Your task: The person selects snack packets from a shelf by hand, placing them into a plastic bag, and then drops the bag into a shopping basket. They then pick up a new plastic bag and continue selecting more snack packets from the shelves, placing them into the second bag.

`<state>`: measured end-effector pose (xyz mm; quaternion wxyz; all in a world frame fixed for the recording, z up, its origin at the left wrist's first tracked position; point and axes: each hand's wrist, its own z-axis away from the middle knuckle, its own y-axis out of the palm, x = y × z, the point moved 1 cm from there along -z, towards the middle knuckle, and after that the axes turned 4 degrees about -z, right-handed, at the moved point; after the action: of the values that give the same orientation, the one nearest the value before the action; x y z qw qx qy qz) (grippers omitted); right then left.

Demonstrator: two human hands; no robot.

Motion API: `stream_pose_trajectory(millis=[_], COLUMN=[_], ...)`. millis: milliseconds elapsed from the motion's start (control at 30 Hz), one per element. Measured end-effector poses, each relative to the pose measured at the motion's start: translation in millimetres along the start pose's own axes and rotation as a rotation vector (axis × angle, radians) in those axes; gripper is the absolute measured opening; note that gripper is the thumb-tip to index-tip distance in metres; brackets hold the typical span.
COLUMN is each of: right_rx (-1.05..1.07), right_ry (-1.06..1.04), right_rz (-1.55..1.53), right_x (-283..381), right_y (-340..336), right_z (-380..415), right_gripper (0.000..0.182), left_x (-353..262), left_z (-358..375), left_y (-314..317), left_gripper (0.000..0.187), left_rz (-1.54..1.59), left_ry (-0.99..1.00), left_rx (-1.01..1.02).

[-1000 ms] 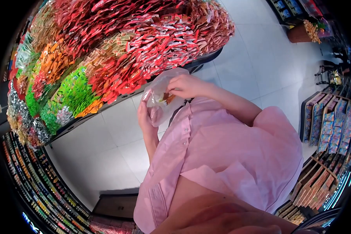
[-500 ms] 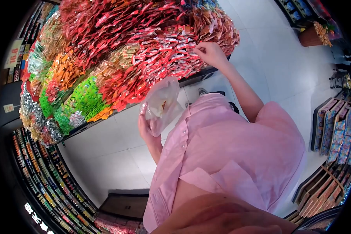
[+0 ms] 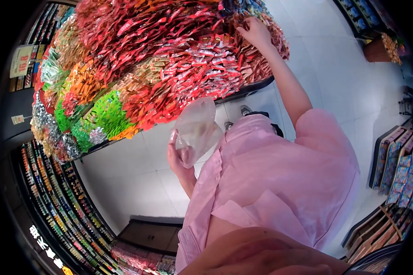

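Note:
A clear plastic bag [image 3: 199,119] hangs in my left hand [image 3: 182,161], its mouth spread and its thin side wrapped over the fingers. Something small and yellowish shows faintly through the bag. Farther out, my right hand [image 3: 257,34] hovers close over the right end of a large heap of wrapped snacks [image 3: 165,32]. Its thumb and forefinger are apart, with nothing visible between them. Red packets, red-and-white packets [image 3: 206,66] and darker brownish packets lie nearest to this hand.
Green packets [image 3: 108,112] and silvery ones lie at the heap's left end. Curved shelves of small goods [image 3: 59,197] stand at the lower left. On the right are racks [image 3: 385,156] and a brown tub [image 3: 376,51]. Pale floor tiles surround the display.
My right hand has moved away from the red-and-white packets, farther out over the heap, and its thumb and forefinger have parted. My left hand still holds the bag.

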<state>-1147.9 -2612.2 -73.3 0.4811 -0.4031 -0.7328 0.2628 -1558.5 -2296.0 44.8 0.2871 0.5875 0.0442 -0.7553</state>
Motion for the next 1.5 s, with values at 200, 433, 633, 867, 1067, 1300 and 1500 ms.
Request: stream_pose_trajectory(millis=[200,433,633,867,1067,1300,1500], right_rx=[0.232,0.107,-0.018,0.141,0.672,0.965,0.974], right_ry=[0.111,0.215,0.491,0.745,0.631,0.459,0.377], right_rz=[0.117,-0.024,-1.199,-2.039,-1.927,-1.693,-1.659], right_x=[23.3,15.2,-13.8,-11.7,101.0,187.9,214.1], right_y=[30.9,42.3,9.3,-40.3,-85.5,-91.5,-101.3], right_z=[-27.2,-31.8,-36.7,2.5,89.5,157.9,168.9], right_gripper=[0.062,0.037,0.036,0.034,0.043,0.043,0.039], left_x=[7.0,10.5,9.8,7.1,6.0,4.0,-0.6], left_z=[7.9,17.8,17.6,6.0,-2.6,-5.2,-1.5], left_y=[3.4,9.1,9.5,9.0,5.8,0.8,-6.7], left_gripper=[0.058,0.058,0.057,0.057,0.059,0.054,0.054], left_rz=[0.008,0.067,0.054,-0.003,-0.030,0.012,0.026], left_ry=[0.044,0.061,0.042,0.006,-0.016,-0.047,-0.048], left_rx=[-0.047,0.000,0.016,0.016,0.077,0.116,0.121])
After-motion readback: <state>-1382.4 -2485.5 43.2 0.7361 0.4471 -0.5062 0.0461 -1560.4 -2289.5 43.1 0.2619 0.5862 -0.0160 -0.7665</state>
